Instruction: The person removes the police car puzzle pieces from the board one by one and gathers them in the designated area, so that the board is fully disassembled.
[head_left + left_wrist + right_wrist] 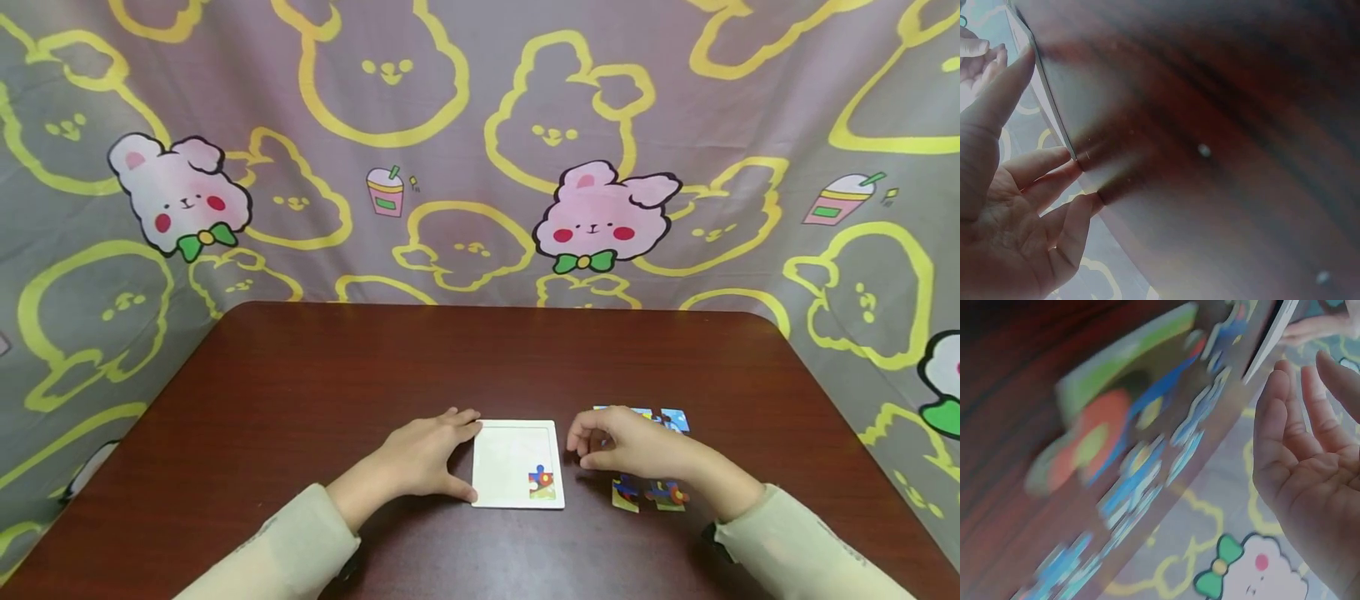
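Note:
A white square puzzle tray (506, 462) lies flat on the table, with a picture puzzle piece (542, 485) in its lower right corner. Along the tray's left side, my left hand (427, 454) is spread, thumb at the near corner and fingertips at the far one. In the left wrist view those fingers (1047, 169) reach the tray's thin edge. My right hand (630, 442) is above the table just right of the tray, fingers loosely bent and nothing between them. Beneath and around it lie loose puzzle pieces (667, 495), partly hidden by the hand.
More loose pieces (675, 419) lie beyond the right hand, blue in colour. The dark red-brown table (337, 367) reaches back to a patterned curtain (465, 167), which hangs behind it and along both sides.

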Tool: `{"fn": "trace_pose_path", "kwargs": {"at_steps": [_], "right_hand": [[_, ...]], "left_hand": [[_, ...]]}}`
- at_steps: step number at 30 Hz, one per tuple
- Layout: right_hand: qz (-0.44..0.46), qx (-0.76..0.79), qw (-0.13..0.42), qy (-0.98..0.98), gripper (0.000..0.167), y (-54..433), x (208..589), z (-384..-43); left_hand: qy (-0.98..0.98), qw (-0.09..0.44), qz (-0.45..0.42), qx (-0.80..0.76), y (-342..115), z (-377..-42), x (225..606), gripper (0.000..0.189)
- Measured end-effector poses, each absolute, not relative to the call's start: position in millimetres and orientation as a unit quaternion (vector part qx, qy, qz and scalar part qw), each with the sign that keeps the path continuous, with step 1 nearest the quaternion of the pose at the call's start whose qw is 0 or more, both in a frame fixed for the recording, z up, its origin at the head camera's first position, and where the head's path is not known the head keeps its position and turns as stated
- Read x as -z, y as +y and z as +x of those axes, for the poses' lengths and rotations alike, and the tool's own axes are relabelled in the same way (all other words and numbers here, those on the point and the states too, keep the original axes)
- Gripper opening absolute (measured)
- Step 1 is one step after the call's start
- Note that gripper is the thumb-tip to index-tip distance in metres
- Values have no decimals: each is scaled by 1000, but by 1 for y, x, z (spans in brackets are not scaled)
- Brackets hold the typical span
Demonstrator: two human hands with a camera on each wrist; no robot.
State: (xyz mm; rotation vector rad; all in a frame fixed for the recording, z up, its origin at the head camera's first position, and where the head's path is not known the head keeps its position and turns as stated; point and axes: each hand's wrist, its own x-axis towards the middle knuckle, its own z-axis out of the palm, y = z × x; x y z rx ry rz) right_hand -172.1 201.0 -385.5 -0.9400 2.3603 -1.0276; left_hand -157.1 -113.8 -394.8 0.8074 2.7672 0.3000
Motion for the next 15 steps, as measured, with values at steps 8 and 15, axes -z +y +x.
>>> {"fn": "trace_pose_path", "kwargs": {"at_steps": [8,15], "right_hand": [[-375,351,213,831,12,171,392,-173],[-401,316,208,834,15,157,394,-172]], "left_hand": [[947,123,277,-106,-113,-157,394,93],[947,126,276,-106,-113,-158,393,92]]}}
